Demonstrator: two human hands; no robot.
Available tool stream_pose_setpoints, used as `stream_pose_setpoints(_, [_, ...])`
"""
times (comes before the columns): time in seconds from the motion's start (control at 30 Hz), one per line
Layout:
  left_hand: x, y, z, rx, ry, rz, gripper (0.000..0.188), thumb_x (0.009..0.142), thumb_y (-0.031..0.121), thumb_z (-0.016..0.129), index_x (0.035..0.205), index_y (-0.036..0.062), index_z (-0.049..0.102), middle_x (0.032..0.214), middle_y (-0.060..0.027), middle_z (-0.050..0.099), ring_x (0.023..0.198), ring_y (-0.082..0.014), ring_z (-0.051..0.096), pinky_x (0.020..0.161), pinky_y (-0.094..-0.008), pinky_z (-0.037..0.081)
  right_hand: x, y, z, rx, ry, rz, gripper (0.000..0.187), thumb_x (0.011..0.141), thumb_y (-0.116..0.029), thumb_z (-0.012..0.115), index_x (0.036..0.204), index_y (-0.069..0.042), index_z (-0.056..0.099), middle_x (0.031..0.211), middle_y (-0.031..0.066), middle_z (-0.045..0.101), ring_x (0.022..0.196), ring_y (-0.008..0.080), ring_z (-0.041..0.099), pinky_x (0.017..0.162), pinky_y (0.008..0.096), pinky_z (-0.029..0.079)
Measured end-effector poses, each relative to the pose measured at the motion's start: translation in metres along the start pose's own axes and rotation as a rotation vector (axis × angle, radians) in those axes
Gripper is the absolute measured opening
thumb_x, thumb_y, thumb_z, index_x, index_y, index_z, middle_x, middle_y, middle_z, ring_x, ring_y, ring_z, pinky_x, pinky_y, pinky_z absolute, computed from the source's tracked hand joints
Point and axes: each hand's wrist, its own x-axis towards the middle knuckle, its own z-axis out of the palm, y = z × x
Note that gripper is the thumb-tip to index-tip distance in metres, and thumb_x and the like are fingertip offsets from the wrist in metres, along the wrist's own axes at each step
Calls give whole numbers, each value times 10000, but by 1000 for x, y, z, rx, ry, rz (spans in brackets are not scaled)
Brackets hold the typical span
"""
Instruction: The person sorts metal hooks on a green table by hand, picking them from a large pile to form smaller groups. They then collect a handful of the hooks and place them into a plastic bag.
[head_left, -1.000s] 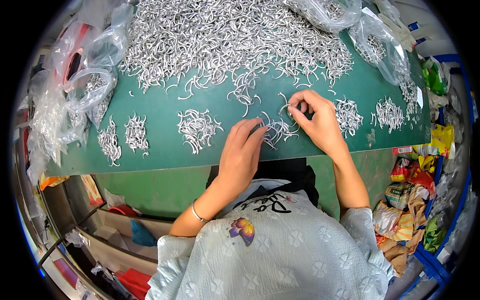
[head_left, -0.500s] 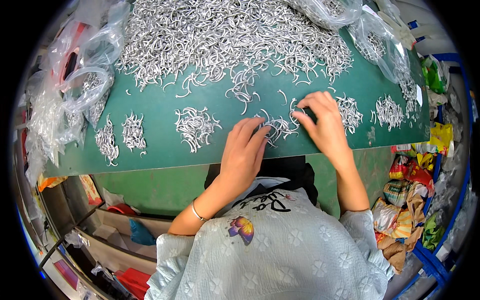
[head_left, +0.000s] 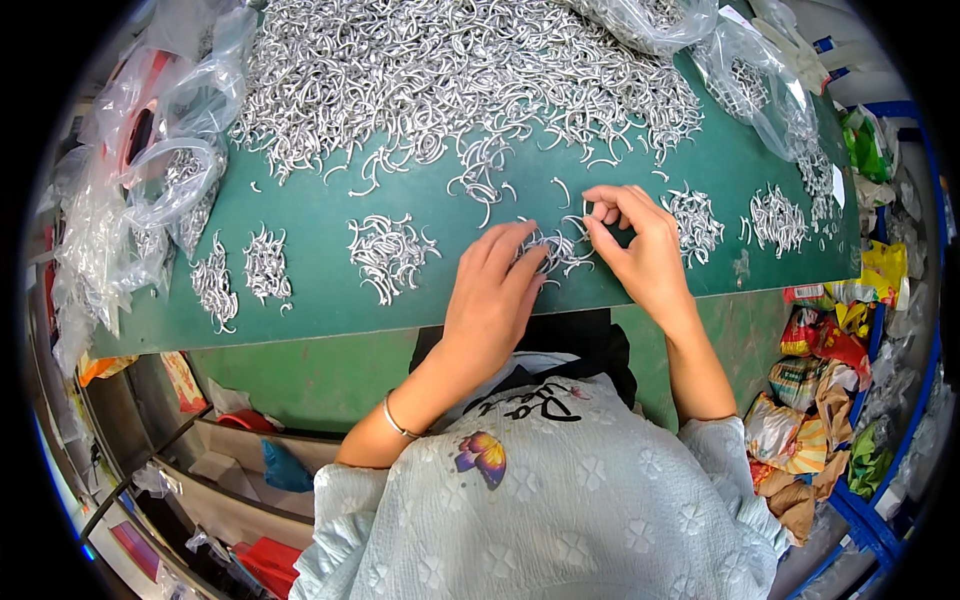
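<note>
A small loose pile of curved silver metal pieces (head_left: 562, 252) lies between my hands near the front of the green table (head_left: 330, 205). My left hand (head_left: 492, 290) rests at its left side, fingers apart and bent, the fingertips touching pieces. At the right side, my right hand (head_left: 640, 240) holds a single curved metal piece (head_left: 586, 208) between thumb and forefinger. A separate heap of like pieces (head_left: 390, 255) sits left of my left hand, and another heap (head_left: 695, 225) lies just beyond my right hand.
A large mound of the same pieces (head_left: 440, 70) covers the far table. Two small heaps (head_left: 266, 265) lie at the left, one heap (head_left: 777, 222) at the right. Clear plastic bags (head_left: 175, 170) crowd the left edge; another bag (head_left: 755, 90) holds pieces at the far right.
My left hand has shifted slightly right, over the small pile. My right thumb and forefinger have come up a little, with a curved piece between them.
</note>
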Motion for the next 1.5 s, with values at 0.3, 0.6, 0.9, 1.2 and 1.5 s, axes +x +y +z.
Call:
stream_pose_setpoints(0.3, [18, -5, 0, -22, 27, 13, 363, 824, -55, 621, 1180, 12, 599, 1253, -147, 575, 1158, -366, 539, 977, -436, 427, 0, 6, -35, -52, 33, 62, 180, 794, 48, 687, 966, -5, 681, 790, 7, 616, 654, 77, 499, 592, 221, 396])
stream_pose_setpoints(0.6, [28, 3, -8, -162, 33, -32, 306, 868, -107, 529, 1149, -14, 609, 1157, -152, 626, 1063, -318, 605, 923, -362, 473, -7, 17, -55, -577, 159, -98, 183, 789, 9, 682, 967, 7, 639, 938, 141, 612, 891, 330, 574, 800, 410, 473])
stream_pose_setpoints(0.9, [-60, -8, 15, -1693, -517, -1105, 415, 1033, 200, 432, 1333, -85, 470, 1201, -240, 619, 1111, -288, 622, 982, -380, 489, -38, -13, -3, -222, -170, 43, 214, 846, 0, 638, 1051, 20, 585, 1026, 157, 560, 978, 364, 581, 800, 411, 488])
stream_pose_setpoints(1.2, [-48, -18, 53, -2221, -449, -984, 694, 1002, 439, 404, 1452, -75, 286, 1482, -334, 317, 1387, -409, 357, 1151, -472, 314, 6, 9, 21, -213, -102, -329, 291, 856, -8, 638, 1142, 13, 591, 1202, 144, 566, 1148, 360, 542, 946, 427, 454])
stream_pose_setpoints(1.5, [-42, -17, 55, -2345, -469, -976, 714, 1021, 521, 240, 1489, -18, 258, 1496, -330, 294, 1393, -428, 336, 1152, -481, 312, -15, 4, -2, 53, -141, -229, 206, 856, 70, 571, 1043, 47, 655, 1136, 150, 647, 1167, 339, 585, 979, 408, 454])
